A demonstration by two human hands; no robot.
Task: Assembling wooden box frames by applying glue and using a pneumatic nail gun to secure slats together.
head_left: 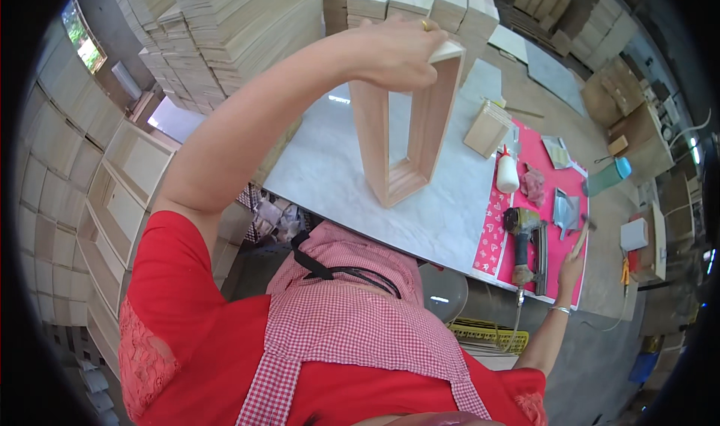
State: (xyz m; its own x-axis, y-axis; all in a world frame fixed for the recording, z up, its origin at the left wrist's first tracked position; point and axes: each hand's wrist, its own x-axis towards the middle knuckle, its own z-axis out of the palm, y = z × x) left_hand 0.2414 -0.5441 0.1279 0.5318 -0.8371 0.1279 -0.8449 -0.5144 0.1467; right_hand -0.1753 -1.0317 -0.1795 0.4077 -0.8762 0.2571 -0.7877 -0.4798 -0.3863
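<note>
My left hand (396,55) grips the upper end of a long rectangular wooden frame (442,118). The frame stands upright on its short end on the white marble-patterned tabletop (322,167), and I see through its open middle. At the right edge of the table, my right hand (571,268) is closed around the wooden handle of a hammer (581,238), whose head points away from me. Left of that hand, a nail gun (525,238) lies on the pink cloth (551,171) with a hose attached.
Beyond the frame are a small stack of wood pieces (487,126), a white glue bottle (507,172), a crumpled pink rag (533,184) and a metal dustpan-like tray (565,210). A teal bottle (611,175) stands at the far right. Tall stacks of wooden boards (240,28) rise behind the table.
</note>
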